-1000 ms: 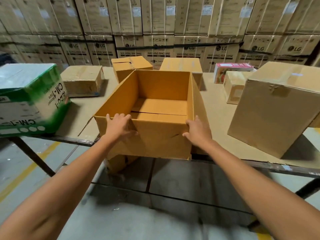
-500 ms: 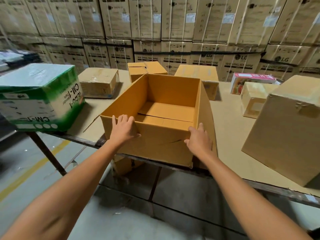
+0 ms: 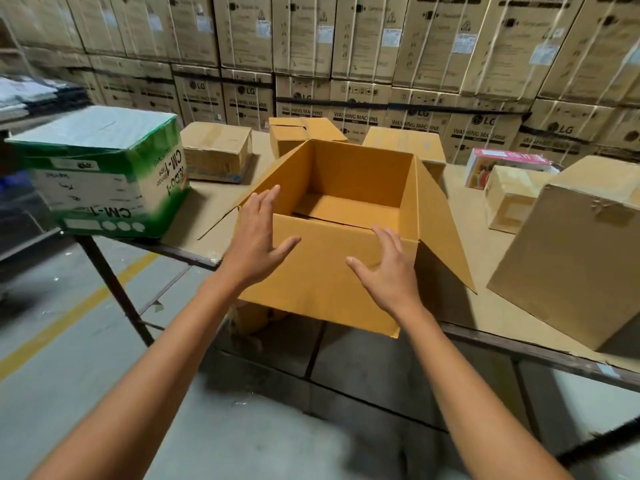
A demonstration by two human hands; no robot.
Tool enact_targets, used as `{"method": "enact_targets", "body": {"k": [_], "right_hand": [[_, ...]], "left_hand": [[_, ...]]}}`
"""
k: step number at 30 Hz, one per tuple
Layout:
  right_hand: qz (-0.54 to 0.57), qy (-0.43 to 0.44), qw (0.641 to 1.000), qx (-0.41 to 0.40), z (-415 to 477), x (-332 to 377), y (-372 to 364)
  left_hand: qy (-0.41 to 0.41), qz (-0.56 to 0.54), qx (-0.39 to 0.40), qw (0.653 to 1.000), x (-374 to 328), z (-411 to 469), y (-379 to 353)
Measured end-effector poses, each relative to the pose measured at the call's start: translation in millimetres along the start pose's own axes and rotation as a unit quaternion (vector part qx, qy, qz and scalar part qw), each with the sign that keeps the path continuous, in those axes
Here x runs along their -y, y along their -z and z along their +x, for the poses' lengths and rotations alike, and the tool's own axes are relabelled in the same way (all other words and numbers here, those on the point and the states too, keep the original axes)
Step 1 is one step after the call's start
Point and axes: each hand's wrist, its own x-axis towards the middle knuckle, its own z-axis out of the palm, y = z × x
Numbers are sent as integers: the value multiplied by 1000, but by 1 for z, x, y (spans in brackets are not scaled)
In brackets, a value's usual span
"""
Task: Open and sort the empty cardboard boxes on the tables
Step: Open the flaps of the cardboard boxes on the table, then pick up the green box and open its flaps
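- Two hands reach to an open yellow-brown cardboard box (image 3: 332, 271) overhanging the near edge of the surface (image 3: 485, 306).
- Left hand (image 3: 258, 244): grip spread, fingers splayed at the box's near-left corner, clasping nothing.
- Right hand (image 3: 388, 271): grip spread, palm near the front wall.
- Green-and-white carton (image 3: 104, 174) sits left; large taped brown box (image 3: 571, 258) right.
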Motion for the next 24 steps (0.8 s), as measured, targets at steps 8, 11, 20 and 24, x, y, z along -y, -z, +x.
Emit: {"method": "enact_targets", "body": {"k": [8,11,20,24], "right_hand": [[106,88,990,37,-109,73,-88],[125,117,983,67,-143,77,-139],[31,151,963,221,-186,67,-275],[22,153,957,246,-163,71,-319]], "left_hand": [[155,-74,-106,979,34,-158,50],[198,-43,-118,972,71,-221,54],[297,12,-42,954,166,-339,45],[318,30,-19,947,211,-328,41]]}}
